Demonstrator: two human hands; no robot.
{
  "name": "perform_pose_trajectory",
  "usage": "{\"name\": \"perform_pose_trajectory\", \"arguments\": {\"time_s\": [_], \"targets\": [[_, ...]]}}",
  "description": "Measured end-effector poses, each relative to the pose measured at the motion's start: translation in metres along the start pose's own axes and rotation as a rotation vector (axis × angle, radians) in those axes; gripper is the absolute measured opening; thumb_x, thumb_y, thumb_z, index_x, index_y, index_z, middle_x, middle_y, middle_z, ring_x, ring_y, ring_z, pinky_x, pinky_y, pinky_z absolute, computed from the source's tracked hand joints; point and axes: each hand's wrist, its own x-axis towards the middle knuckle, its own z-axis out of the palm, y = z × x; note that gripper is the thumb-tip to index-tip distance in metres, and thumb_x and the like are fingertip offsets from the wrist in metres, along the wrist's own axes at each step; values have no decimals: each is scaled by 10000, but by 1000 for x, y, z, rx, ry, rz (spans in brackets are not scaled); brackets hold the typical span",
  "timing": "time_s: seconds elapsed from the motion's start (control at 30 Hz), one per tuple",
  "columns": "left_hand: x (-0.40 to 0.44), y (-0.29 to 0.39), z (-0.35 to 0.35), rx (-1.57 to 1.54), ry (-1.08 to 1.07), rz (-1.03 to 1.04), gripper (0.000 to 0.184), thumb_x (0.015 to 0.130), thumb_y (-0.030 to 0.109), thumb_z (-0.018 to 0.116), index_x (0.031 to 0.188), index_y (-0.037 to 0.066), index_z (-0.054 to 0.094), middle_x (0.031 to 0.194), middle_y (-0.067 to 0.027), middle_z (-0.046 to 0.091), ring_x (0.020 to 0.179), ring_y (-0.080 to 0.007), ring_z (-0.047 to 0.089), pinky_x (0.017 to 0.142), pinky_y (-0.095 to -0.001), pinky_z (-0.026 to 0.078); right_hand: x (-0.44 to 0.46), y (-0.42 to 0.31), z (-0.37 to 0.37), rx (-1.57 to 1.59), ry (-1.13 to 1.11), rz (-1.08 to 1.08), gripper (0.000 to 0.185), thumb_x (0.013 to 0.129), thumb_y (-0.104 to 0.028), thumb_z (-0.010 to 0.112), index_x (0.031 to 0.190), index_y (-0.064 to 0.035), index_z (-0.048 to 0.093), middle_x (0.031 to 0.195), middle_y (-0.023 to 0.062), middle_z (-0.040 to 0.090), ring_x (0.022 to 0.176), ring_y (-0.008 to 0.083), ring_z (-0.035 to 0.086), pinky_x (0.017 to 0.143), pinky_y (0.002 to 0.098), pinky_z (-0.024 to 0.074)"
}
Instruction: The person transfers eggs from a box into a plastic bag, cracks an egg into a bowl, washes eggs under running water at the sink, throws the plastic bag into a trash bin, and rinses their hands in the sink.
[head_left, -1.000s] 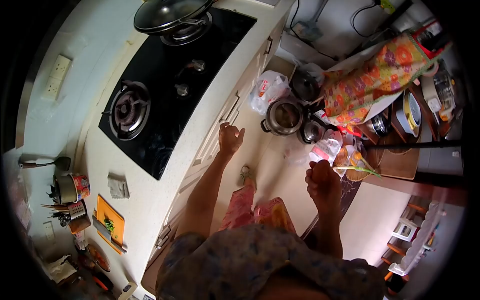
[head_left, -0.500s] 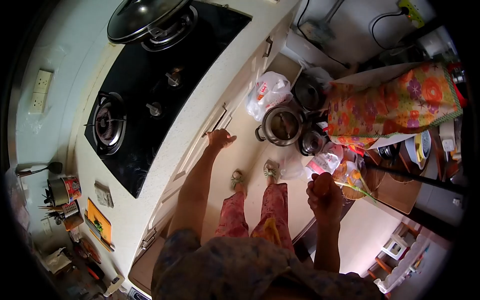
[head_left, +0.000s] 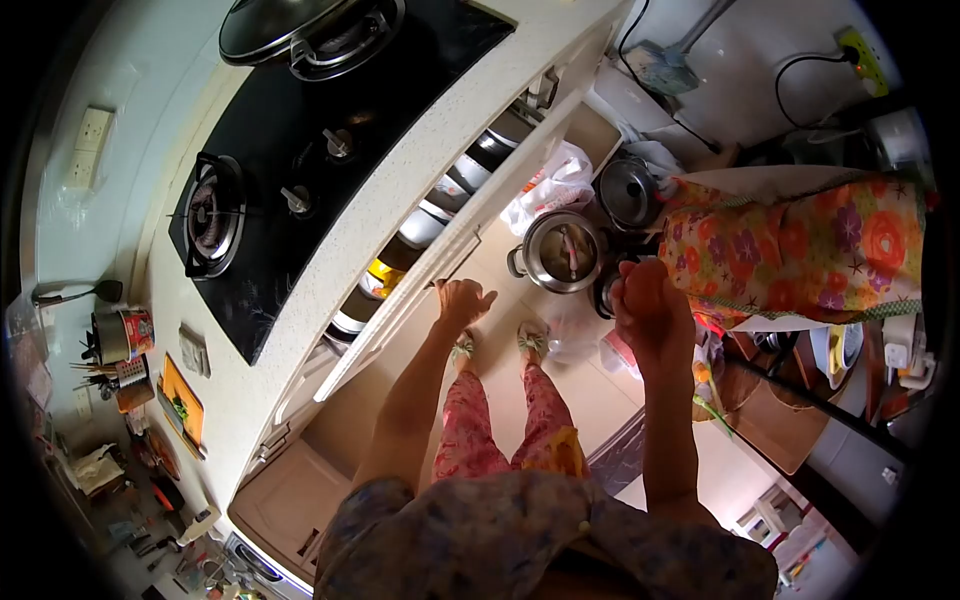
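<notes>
My left hand (head_left: 463, 302) has its fingers hooked on the handle at the front of an open drawer (head_left: 425, 283) under the counter. Inside the drawer are metal pots or bowls (head_left: 422, 228) and a yellow packet (head_left: 380, 278). My right hand (head_left: 648, 315), raised on the other side, is closed around a rounded reddish-brown thing (head_left: 642, 287). Its kind is not clear, since the fingers cover part of it. Below and behind that hand, a steel pot (head_left: 530, 262) with something in liquid stands on the floor.
A gas stove (head_left: 300, 150) with a lidded wok (head_left: 275, 25) is on the counter. On the floor are a dark pot (head_left: 628, 192) and a white plastic bag (head_left: 555, 190). A flowered cloth (head_left: 790, 245) covers a rack at right. An orange cutting board (head_left: 180, 400) lies at left.
The drawer has come open as my left hand drew its front outward, showing the cookware inside. My right hand has risen in view, still closed on the rounded thing.
</notes>
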Motion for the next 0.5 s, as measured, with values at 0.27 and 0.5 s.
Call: {"name": "perform_pose_trajectory", "arguments": {"time_s": [0.27, 0.5], "targets": [[-72, 21, 21, -277, 231, 6, 327, 667, 336, 674, 505, 84, 542, 505, -73, 538, 522, -276, 550, 703, -442, 393, 7, 1, -13, 24, -112, 82, 517, 831, -360, 525, 1155, 29, 421, 924, 154, 540, 624, 151, 499, 496, 226, 400], [-111, 59, 25, -428, 85, -21, 352, 689, 346, 655, 553, 45, 531, 599, -112, 565, 604, -297, 571, 571, -397, 455, -17, -1, -18, -10, -82, 125, 532, 816, -364, 546, 1157, 24, 417, 942, 162, 540, 634, 155, 508, 505, 224, 412]]}}
